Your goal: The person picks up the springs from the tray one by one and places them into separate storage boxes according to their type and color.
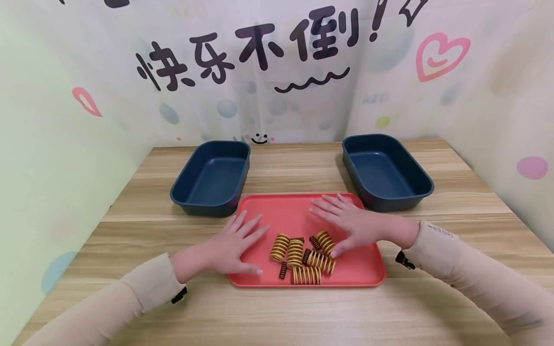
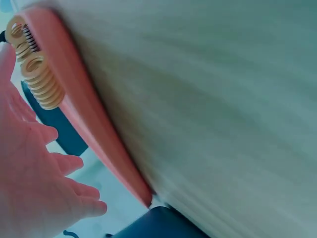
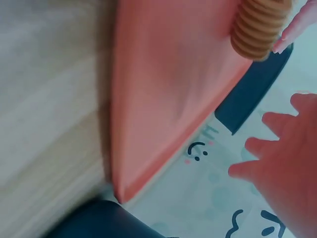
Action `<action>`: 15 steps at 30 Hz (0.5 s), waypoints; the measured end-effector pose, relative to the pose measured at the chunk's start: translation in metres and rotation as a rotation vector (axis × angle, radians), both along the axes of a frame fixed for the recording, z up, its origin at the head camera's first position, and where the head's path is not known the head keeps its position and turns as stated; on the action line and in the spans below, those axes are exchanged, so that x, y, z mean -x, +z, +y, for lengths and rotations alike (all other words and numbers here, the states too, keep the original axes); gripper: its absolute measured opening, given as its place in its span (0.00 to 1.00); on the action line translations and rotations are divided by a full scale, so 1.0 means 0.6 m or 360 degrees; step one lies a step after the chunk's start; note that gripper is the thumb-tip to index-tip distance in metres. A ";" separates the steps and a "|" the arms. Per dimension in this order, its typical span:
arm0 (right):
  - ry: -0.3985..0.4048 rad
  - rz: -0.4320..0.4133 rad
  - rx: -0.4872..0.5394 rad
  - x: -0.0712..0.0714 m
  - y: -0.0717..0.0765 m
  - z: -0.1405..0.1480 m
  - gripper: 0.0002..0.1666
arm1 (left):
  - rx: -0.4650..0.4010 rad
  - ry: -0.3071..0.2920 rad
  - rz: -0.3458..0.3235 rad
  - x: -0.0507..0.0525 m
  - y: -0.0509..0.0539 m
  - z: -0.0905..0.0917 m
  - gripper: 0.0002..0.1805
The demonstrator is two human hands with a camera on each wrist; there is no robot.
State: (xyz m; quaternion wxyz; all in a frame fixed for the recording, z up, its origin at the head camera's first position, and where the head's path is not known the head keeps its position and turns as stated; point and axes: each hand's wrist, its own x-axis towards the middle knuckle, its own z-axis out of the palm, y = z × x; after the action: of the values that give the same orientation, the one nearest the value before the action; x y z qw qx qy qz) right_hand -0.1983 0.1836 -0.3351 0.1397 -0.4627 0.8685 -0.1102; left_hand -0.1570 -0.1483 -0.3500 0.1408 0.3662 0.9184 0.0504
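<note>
Several yellow coil springs (image 1: 295, 253) and smaller dark springs (image 1: 283, 270) lie loose in a group on a red tray (image 1: 268, 206). Over the tray's left side hovers my left hand (image 1: 233, 247), its fingers spread and nothing held. My right hand (image 1: 350, 221) spreads over the tray's right side, its thumb near the yellow springs at the right of the group; whether it touches them I cannot tell. In the left wrist view, a yellow spring (image 2: 44, 82) shows beyond my palm. The right wrist view shows another yellow spring (image 3: 260, 29) past my spread fingers.
Two dark blue rectangular bins stand behind the tray, a left bin (image 1: 209, 210) and a right bin (image 1: 389, 204), both close to its back corners. Everything rests on a wood-grain table (image 1: 298, 173). A white printed curtain (image 1: 303, 115) hangs along the back.
</note>
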 end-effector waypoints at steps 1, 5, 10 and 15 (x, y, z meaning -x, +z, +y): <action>0.0024 -0.0008 0.0001 -0.002 -0.003 0.001 0.59 | 0.0007 0.0004 -0.0020 -0.002 -0.002 -0.003 0.51; 0.0078 -0.0035 -0.0012 -0.012 -0.012 0.008 0.59 | 0.0004 0.0013 -0.0097 -0.007 -0.007 -0.017 0.53; 0.0119 -0.0001 -0.0014 -0.018 -0.021 0.013 0.56 | -0.0004 0.0007 -0.0191 -0.012 -0.009 -0.033 0.55; 0.0199 0.0115 0.0014 -0.019 -0.031 0.008 0.51 | 0.0006 0.0019 -0.0236 -0.012 -0.012 -0.043 0.56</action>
State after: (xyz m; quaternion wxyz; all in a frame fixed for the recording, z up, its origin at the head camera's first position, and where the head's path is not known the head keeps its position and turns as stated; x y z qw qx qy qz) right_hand -0.1866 0.1884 -0.3537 0.1128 -0.5204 0.8418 -0.0883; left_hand -0.1497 -0.1743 -0.3574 0.2088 0.3559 0.9077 0.0764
